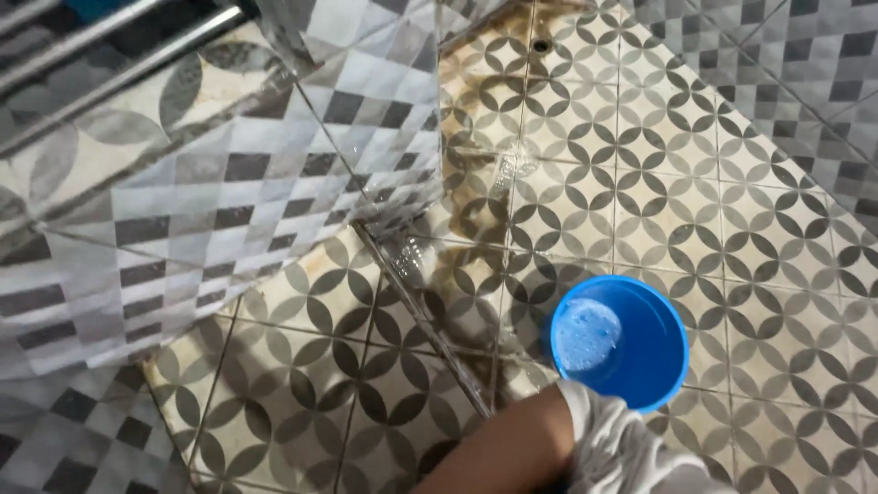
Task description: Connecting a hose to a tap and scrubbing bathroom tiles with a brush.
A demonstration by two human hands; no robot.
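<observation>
A round blue bucket (657,359) stands on the patterned floor tiles at the lower right, with a little foamy water (585,334) in its bottom. Just below it, at the bottom edge, one of my arms comes into view: a bare forearm (508,453) and a white sleeve (613,444), bent close to the bucket's near rim. I cannot tell which arm it is. The hand at its end lies below the frame, and neither hand shows.
A clear glass panel (347,137) stands on the left and reflects the checked wall tiles. Its metal floor rail (430,329) runs diagonally toward my arm. Brown stains (471,197) and wet patches mark the floor. A small drain (541,44) sits at the top. Metal bars (119,55) cross the upper left.
</observation>
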